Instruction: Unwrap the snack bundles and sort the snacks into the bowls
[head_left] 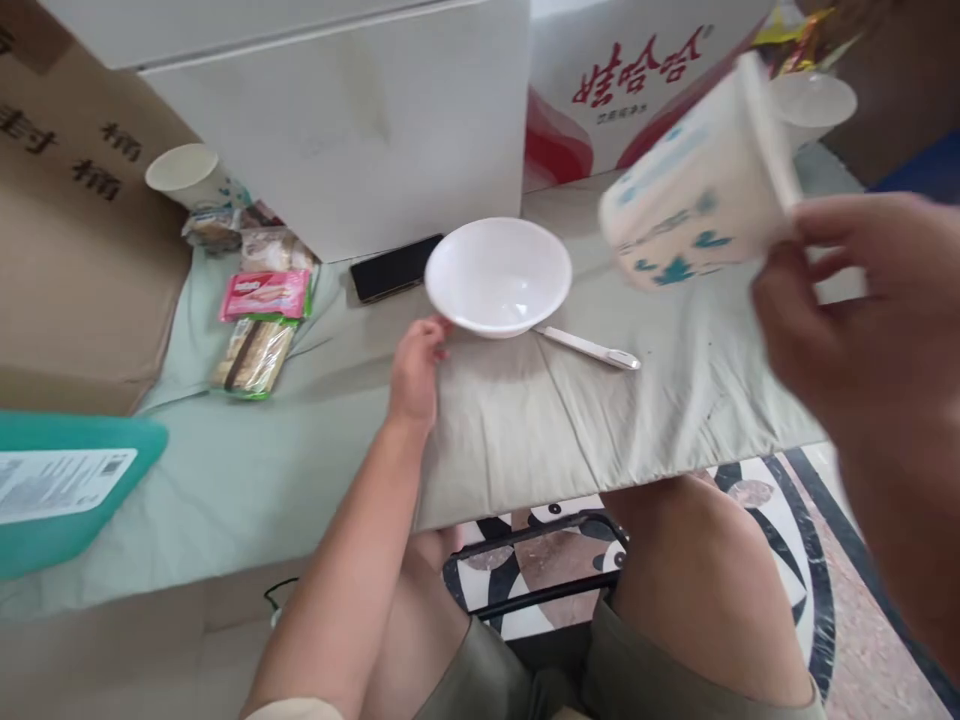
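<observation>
My right hand [847, 300] is raised at the right, pinching a white paper cup [690, 190] by its rim. The cup has blue-green leaf prints and is tipped on its side, its mouth toward the right; its inside is hidden. My left hand [417, 370] has its fingers curled at the lower left edge of a white plastic bowl [499, 275], holding it where it stands upright on the cloth. Nothing shows inside the bowl. A white slim-handled utensil, maybe a folded spoon or a cutter [592, 348], lies with one end by the bowl's base.
A black phone [396, 268] lies left of the bowl. Wrapped snacks [266, 295] and another paper cup [184, 172] sit farther left. Behind stand white boxes [420, 130]; a translucent cup [810, 105] is at back right. A teal package [75, 430] lies at the left edge.
</observation>
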